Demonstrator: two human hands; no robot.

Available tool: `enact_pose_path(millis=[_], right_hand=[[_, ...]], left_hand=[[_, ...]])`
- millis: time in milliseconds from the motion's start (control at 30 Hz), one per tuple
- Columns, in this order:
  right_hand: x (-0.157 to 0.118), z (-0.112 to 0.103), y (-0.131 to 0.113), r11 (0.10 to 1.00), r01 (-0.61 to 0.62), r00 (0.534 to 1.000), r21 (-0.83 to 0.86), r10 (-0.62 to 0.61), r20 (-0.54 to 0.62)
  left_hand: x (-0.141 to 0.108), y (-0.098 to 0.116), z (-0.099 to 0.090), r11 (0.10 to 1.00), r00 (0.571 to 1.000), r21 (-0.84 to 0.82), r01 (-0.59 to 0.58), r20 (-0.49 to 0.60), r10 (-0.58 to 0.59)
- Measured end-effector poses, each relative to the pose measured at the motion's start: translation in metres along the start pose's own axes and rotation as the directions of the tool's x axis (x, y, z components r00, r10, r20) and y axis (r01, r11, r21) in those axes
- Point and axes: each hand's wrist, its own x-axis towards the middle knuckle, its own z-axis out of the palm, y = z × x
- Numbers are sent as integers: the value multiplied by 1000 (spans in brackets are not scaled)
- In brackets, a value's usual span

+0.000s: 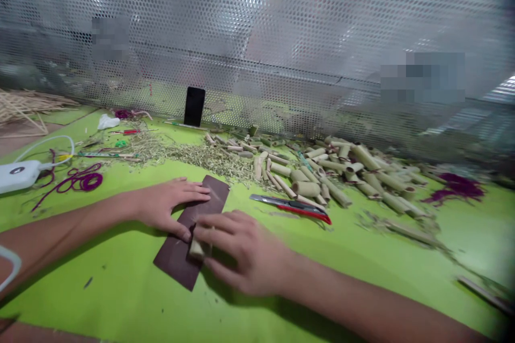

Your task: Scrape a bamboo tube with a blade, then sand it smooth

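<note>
A dark brown sheet of sandpaper (pixel 181 252) lies tilted on the green work mat (pixel 80 289). My left hand (pixel 169 206) presses flat on its upper end, fingers spread. My right hand (pixel 241 249) is blurred and pinches a short pale bamboo tube section (pixel 197 249) against the sandpaper, hiding most of the piece. To the right of my hands lies a utility knife (pixel 292 208) with a red and black handle, its blade out.
A heap of bamboo tube sections (pixel 346 171) and a band of bamboo shavings (pixel 201 159) lie beyond my hands. Further left are a white power bank (pixel 16 176), a purple cord (pixel 80 181) and bundled strips (pixel 24 110). A phone (pixel 195 106) stands against a perforated metal screen (pixel 257 21).
</note>
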Motion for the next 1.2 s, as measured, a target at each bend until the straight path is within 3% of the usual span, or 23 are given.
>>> enact_pose_path(millis=[133,300,500,667,867,1033,1200], right_hand=[[1,-3,5,979,-191,982,-78,190,-13],[-1,-3,-2,998,-41,998,-39,42,46],[1,-2,7,966,-212,977,-146,213,-8],[-1,3,-5,997,13,1000,-70,-12,25],[1,-2,3,978,-154,988,-143,153,-14],[-1,-2,-1,997,-33,999,-71,35,31],[1,-1,9,957,-199,980,-213,195,-41]], left_hand=[[0,0,0,1000,1000,9,17,15,-18],[0,0,0,1000,1000,-8,-5,2,5],[0,0,1,1000,1000,13,19,16,-19],[-1,-2,2,1000,1000,5,-15,-8,15],[0,-2,2,1000,1000,18,19,9,-19],[0,-1,2,1000,1000,14,4,0,-4],[0,-3,2,999,1000,32,6,5,-6]])
